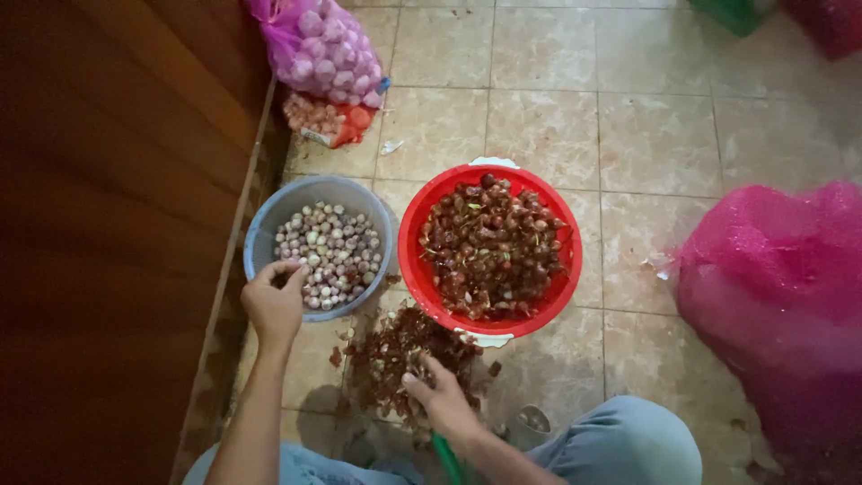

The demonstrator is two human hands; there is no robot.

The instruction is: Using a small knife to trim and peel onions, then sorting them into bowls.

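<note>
My left hand (274, 301) reaches over the near rim of a grey-blue basin (260, 229) filled with peeled pale shallots (332, 251); its fingers curl together at the rim, and whether they hold a shallot is hidden. My right hand (440, 395) rests low over a heap of dry reddish skins (395, 346) on the tiled floor, fingers closed around a green-handled tool (446, 460). Just beyond the heap stands a red basin (413, 224) holding unpeeled dark red shallots (489, 247).
A dark wooden wall (117, 224) runs along the left. A pink mesh sack of bulbs (319, 49) and a small orange net bag (323, 119) lie at the back. A large pink sack (772, 287) sits at the right. My knees in blue jeans (620, 445) frame the bottom.
</note>
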